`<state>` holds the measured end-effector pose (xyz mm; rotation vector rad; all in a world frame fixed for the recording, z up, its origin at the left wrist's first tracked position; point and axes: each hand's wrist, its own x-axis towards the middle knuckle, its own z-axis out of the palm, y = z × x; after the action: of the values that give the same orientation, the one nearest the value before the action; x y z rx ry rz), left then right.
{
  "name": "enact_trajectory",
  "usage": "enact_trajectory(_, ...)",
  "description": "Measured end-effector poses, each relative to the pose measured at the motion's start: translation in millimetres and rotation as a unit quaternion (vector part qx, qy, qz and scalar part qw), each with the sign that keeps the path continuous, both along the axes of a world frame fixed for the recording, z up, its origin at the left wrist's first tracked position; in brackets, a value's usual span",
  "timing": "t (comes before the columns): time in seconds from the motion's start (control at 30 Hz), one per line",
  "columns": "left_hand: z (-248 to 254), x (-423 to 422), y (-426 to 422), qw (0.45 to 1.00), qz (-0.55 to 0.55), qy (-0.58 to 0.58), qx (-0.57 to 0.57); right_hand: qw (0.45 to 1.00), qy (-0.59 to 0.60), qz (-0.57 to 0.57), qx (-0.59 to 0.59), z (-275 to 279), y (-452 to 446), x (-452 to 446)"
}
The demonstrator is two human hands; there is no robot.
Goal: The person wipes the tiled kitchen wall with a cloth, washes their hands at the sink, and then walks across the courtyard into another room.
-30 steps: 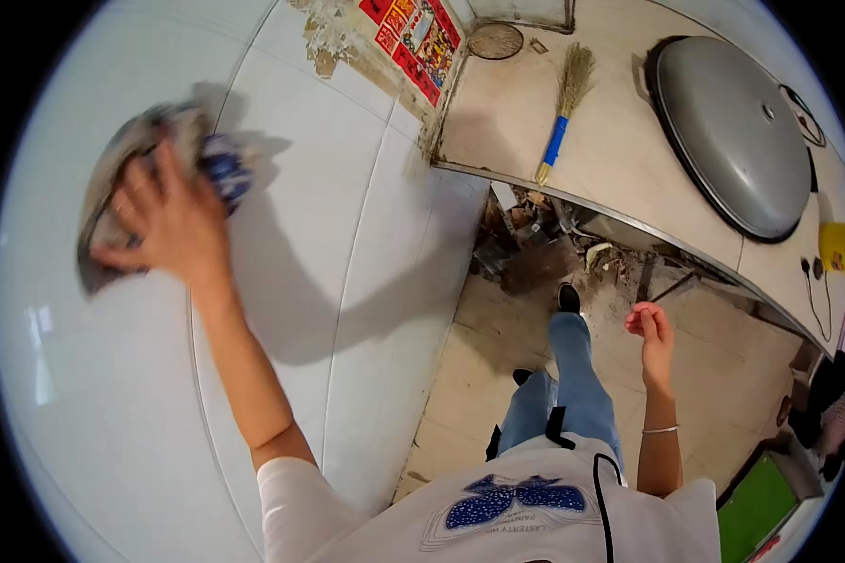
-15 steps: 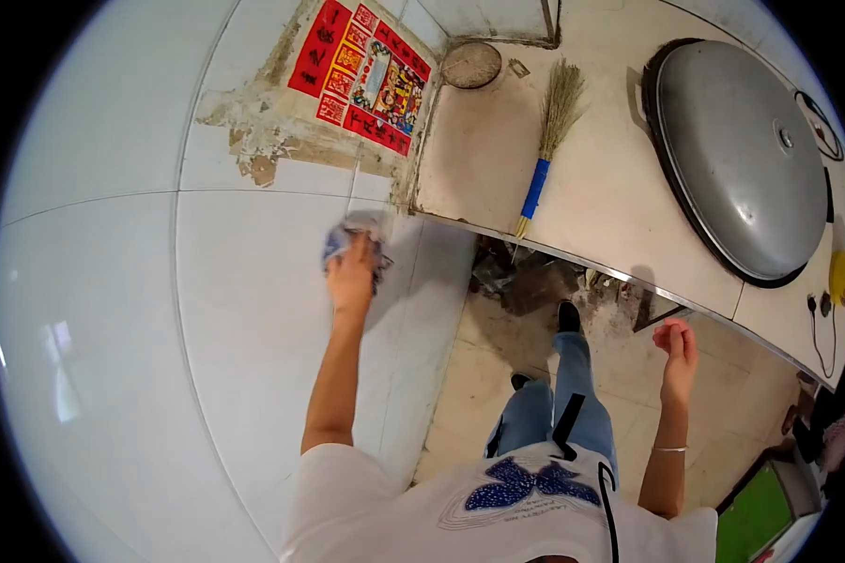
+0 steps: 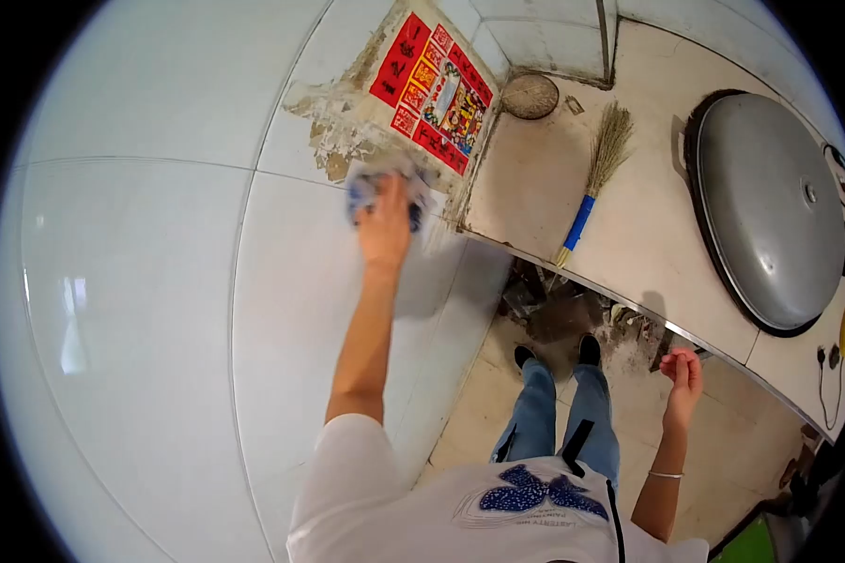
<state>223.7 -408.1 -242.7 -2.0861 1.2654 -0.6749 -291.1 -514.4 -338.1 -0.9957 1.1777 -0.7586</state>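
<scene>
A blue, white and grey cloth, blurred by motion, lies under my left hand. That hand presses it against the white tiled wall, just below a patch of bare, peeling plaster. Above the cloth, a red poster with black characters and a colourful picture is stuck to the wall. My right hand hangs near the counter's front edge, its fingers loosely bent and apart, with nothing seen in it.
On the tiled counter are a straw brush with a blue-wrapped handle, a round woven mat and a large domed metal lid. A black plug cord hangs at right. Dark debris lies beneath the counter.
My left hand and the cloth have moved up the wall toward the peeling plaster. My feet now stand side by side, and the camera view has shifted. My right hand stays low at my side.
</scene>
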Motion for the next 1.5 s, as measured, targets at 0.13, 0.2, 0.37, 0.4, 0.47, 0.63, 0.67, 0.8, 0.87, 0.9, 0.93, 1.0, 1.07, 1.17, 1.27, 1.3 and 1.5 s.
enact_trajectory(0.13, -43.3, -14.8, 44.2, 0.994, 0.011, 0.089, 0.062, 1.0, 0.01, 0.003, -0.007, 4.1, 0.8, -16.5)
enact_trajectory(0.2, -18.2, -23.7, 76.8, 0.996, -0.005, 0.076, 0.038, 1.0, 0.019, -0.015, 0.013, 5.9, -0.4, -19.0)
enact_trajectory(0.37, 168.8, -52.4, 127.9, 0.986, 0.121, -0.058, -0.097, 0.999, -0.02, 0.035, -0.013, 22.6, -25.5, 4.2)
enact_trajectory(0.4, 211.3, -46.8, 141.0, 0.977, 0.057, -0.123, -0.165, 0.997, -0.04, 0.056, -0.025, 28.0, -32.6, 12.9)
enact_trajectory(0.47, 304.4, -36.2, 162.8, 0.937, -0.015, -0.251, -0.244, 0.993, -0.06, 0.091, -0.039, 45.7, -40.5, 32.6)
enact_trajectory(0.63, 475.3, -46.3, 216.1, 0.873, 0.03, -0.36, -0.326, 0.979, -0.094, 0.166, -0.077, 71.1, -42.5, 58.8)
enact_trajectory(0.67, 483.1, -46.8, 228.0, 0.861, 0.044, -0.385, -0.328, 0.978, -0.086, 0.174, -0.076, 76.1, -36.7, 61.7)
enact_trajectory(0.8, 428.1, -50.8, 235.8, 0.842, 0.14, -0.421, -0.306, 0.972, -0.084, 0.213, -0.05, 59.0, -17.1, 64.1)
enact_trajectory(0.87, 355.4, -62.5, 239.2, 0.903, 0.029, -0.335, -0.267, 0.968, -0.086, 0.231, -0.036, 34.3, -12.3, 60.6)
enact_trajectory(0.9, 317.4, -70.7, 233.2, 0.922, 0.022, -0.284, -0.264, 0.968, -0.088, 0.233, -0.037, 21.0, -8.8, 60.2)
enact_trajectory(0.93, 279.3, -86.4, 226.0, 0.947, 0.066, -0.196, -0.248, 0.962, -0.116, 0.246, -0.034, 15.2, -4.0, 63.1)
enact_trajectory(1.0, 200.1, -84.8, 240.2, 0.978, 0.158, -0.02, -0.132, 0.961, -0.131, 0.243, -0.033, 18.7, 5.9, 70.7)
enact_trajectory(1.07, 164.5, -96.5, 257.8, 0.989, 0.105, -0.012, -0.106, 0.964, -0.122, 0.233, -0.039, 29.5, 13.4, 73.9)
enact_trajectory(1.17, 195.5, -91.2, 273.3, 0.982, 0.057, -0.045, -0.175, 0.969, -0.118, 0.209, -0.063, 48.4, 15.7, 82.8)
enact_trajectory(1.27, 308.7, -99.3, 267.3, 0.953, 0.107, -0.12, -0.257, 0.967, -0.141, 0.194, -0.091, 59.7, 21.3, 85.0)
enact_trajectory(1.3, 356.4, -102.4, 261.7, 0.938, 0.126, -0.188, -0.262, 0.969, -0.142, 0.179, -0.092, 59.7, 25.6, 84.0)
enact_trajectory(1.5, 573.4, -48.7, 224.2, 0.79, -0.017, -0.496, -0.361, 0.974, -0.151, 0.146, -0.091, 65.4, 32.8, 80.4)
